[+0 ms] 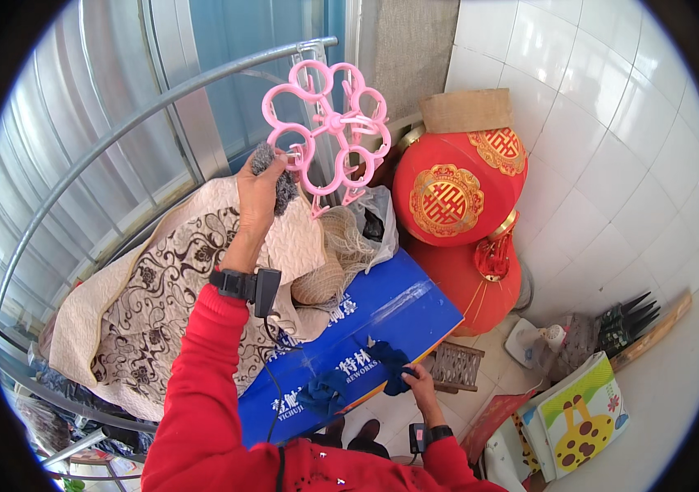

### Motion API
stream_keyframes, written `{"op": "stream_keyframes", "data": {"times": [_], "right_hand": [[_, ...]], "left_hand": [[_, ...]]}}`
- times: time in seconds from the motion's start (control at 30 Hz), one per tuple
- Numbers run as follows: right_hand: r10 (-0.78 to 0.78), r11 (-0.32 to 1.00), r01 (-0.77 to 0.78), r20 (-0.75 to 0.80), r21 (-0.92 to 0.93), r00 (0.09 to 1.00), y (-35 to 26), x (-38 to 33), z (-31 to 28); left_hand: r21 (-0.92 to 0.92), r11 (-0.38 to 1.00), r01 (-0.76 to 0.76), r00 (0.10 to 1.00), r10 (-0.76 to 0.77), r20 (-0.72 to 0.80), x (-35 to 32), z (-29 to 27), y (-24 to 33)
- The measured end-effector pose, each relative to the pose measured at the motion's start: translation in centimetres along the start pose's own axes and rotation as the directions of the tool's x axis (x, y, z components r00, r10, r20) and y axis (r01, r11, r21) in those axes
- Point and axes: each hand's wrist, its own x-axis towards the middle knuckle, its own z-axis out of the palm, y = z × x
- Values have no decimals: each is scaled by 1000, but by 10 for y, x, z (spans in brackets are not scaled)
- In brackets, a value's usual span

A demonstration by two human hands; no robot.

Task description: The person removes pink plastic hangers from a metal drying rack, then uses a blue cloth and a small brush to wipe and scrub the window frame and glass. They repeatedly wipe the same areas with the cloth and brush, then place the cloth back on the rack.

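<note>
Currently, the left hand (256,193) grips a grey fuzzy cloth (285,194) against the edge of a pink clip hanger (334,123) at its right. A patterned quilt (161,275) spreads below that hand. The right hand (423,385) pinches dark blue cloth (390,361) over a blue box (407,297), a red lantern (457,193) standing beyond.

Grey fuzzy cloth (285,195) part. hidden by L hand (256,193), lower lantern (457,291) by upper lantern (460,184).

Place: home (a cluttered one) | quilted cover (170,275) | red lantern (457,193) | pink clip hanger (334,122) | tiled wall (583,123)
</note>
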Motion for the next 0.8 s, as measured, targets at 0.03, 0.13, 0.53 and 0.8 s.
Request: {"op": "stream_keyframes", "data": {"times": [0.03,0.13,0.53,0.8], "right_hand": [[32,999,-33,-14,-16,999,1,0,-1],[29,999,-29,8,27,1000,6,0,-3],[31,999,-32,46,19,998,17,8,0],[-26,1000,25,75,14,997,-11,13,9]], "left_hand": [[-19,1000,5,1000,-5,-7,5,2,0],[-59,998,-21,999,19,-32,18,8,0],[-620,668,411,911,-330,248,17,42,-25],[-812,318,489,858,-344,382,11,100,-44]]}}
